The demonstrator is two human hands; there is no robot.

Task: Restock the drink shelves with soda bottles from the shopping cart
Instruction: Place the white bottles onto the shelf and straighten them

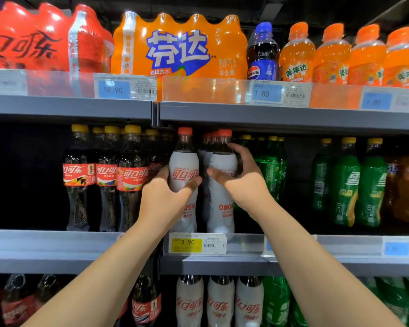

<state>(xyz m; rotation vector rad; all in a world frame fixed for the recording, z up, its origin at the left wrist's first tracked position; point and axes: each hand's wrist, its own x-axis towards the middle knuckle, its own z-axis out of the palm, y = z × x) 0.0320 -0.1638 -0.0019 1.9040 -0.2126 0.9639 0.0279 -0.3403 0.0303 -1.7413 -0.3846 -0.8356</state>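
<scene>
The left hand [162, 197] gripped a white-wrapped, red-capped cola bottle [184, 166] on the grey metal shelf [57, 244]; the right hand [240, 178] clasped its neighbouring white-wrapped bottle [221, 208].

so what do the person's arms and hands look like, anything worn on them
Both arms are bare as far as the picture shows: no sleeves, gloves, watch or bracelet in view. The left hand and right hand show no rings on the visible fingers. Nails look short and unpainted where they can be seen. No markings or tattoos are visible on either forearm.
</scene>
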